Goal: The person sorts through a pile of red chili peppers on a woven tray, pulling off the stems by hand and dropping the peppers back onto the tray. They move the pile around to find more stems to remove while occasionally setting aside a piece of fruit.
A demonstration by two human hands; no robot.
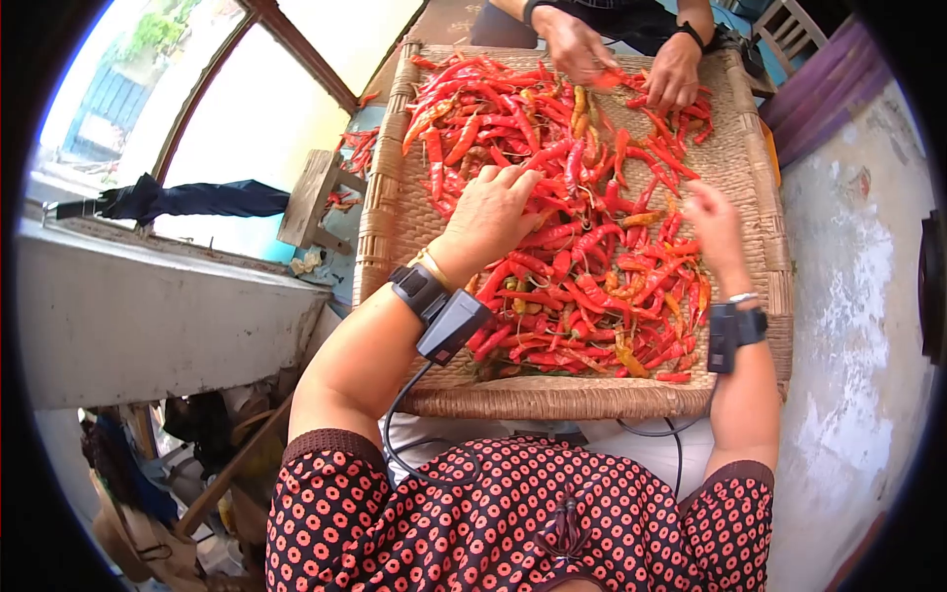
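So the biggest thing here is the pale, patchy wall (848,286) on the right, and next to it a big woven tray (592,402) with a chunky rim. The heap of chilies (582,296) lies spread over the middle of the weave, mostly red with some yellowish ones mixed in, and bare weave shows along the right side.

Left hand (488,217) is down on the upper left of the heap, fingers curled and bunched close, tips mostly hidden, so can't tell if it's pinching a pod. Right hand (718,227) is by the right edge of the heap, fingers bent in toward the thumb, but it's blurry and I can't tell whether anything's in there. A co-worker's hands (674,74) are at the far end, over the chilies too.

My two cents: pods this tangled probably handle best with a light fingertip grip, teasing one loose instead of dragging a clump. I'd keep the cable (395,449) off the rim so it can't snag, and give the far hands some room. Little yellow chili (629,360) near the close edge is an easy one to reach.
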